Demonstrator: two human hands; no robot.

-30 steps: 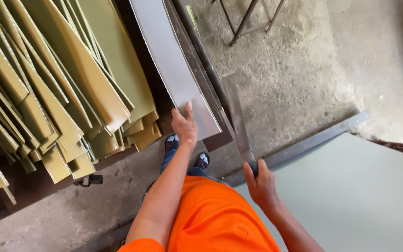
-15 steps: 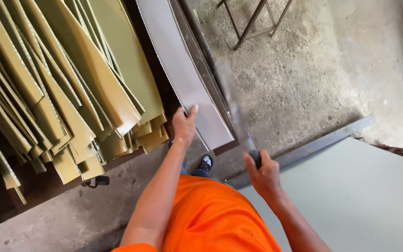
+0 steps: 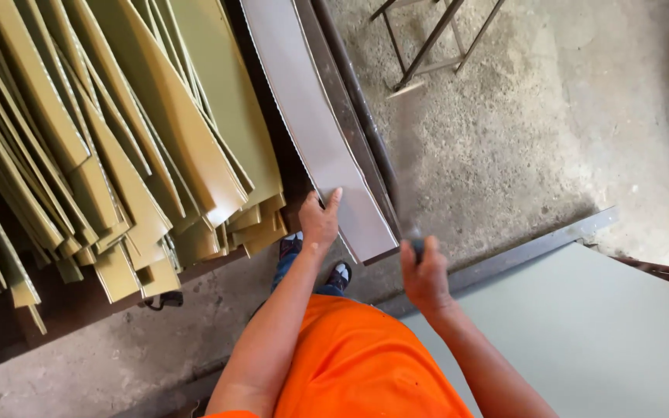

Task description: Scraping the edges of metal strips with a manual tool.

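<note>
Closest to the camera is the person's orange shirt (image 3: 358,364), w/ both bare arms reaching out from it. Below the arms, dark shoes (image 3: 340,275) stand on the concrete floor (image 3: 543,131).

The right hand (image 3: 425,277) is curled into a fist round the near end of a thin dark bar (image 3: 365,131), fingers pressed together. The grip looks tight, prob. so the bar can't slip. The bar runs away up the picture, right beside the strip.

The left hand (image 3: 320,220) lies flat on the near part of a long grey metal strip (image 3: 311,131), fingers close together, one fingertip pointing up along it. It seems to press down to keep the strip from sliding. The strip's cut end sits between the two hands, and the rest goes far up the picture, leaning next to the pile.

Left of the strip is a big pile of olive-green strips (image 3: 102,147), stacked on a dark rack, ends fanned out, maybe so each is easy to pick.

At right lies a pale green sheet (image 3: 605,333) w/ a metal edge. Farther off stands a thin metal frame (image 3: 427,42).
</note>
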